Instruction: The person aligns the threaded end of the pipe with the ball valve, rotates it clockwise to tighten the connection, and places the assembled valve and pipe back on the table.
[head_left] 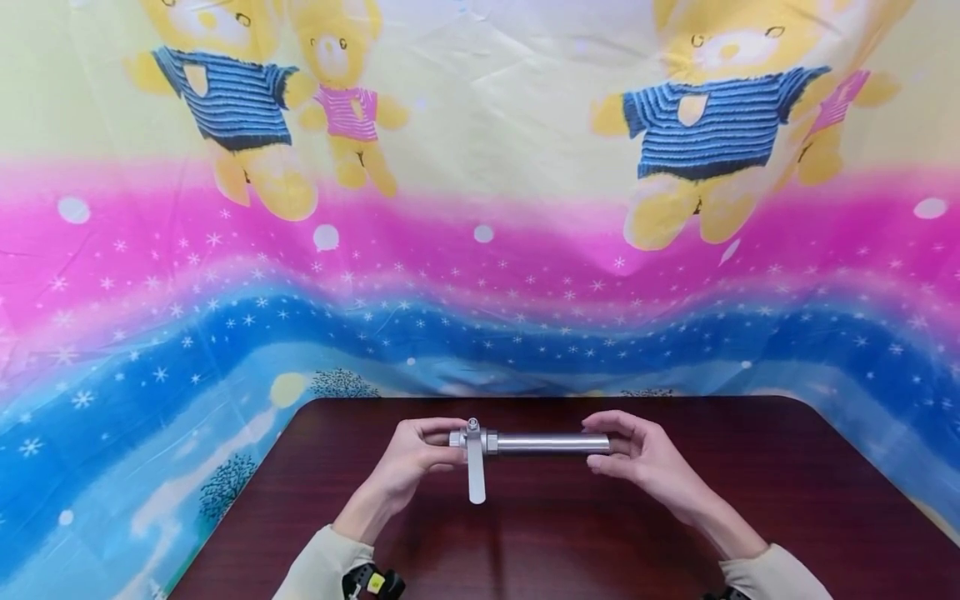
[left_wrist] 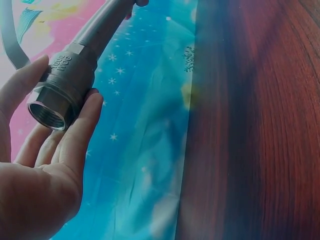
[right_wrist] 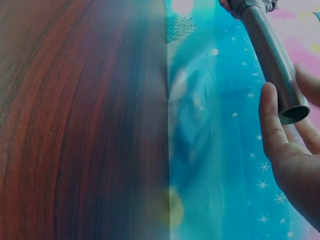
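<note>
A silver metal pipe (head_left: 551,443) with a ball valve (head_left: 472,437) on its left end is held level above the dark wooden table (head_left: 540,533). The valve's flat lever handle (head_left: 476,477) hangs down toward me. My left hand (head_left: 420,454) grips the valve body (left_wrist: 62,85), whose threaded open end shows in the left wrist view. My right hand (head_left: 633,454) holds the pipe's free end (right_wrist: 285,97) between thumb and fingers.
A bright cloth (head_left: 480,250) printed with bears, pink and blue bands hangs behind the table and drapes past its far edge. The table's wood surface stretches toward me on both sides of the hands.
</note>
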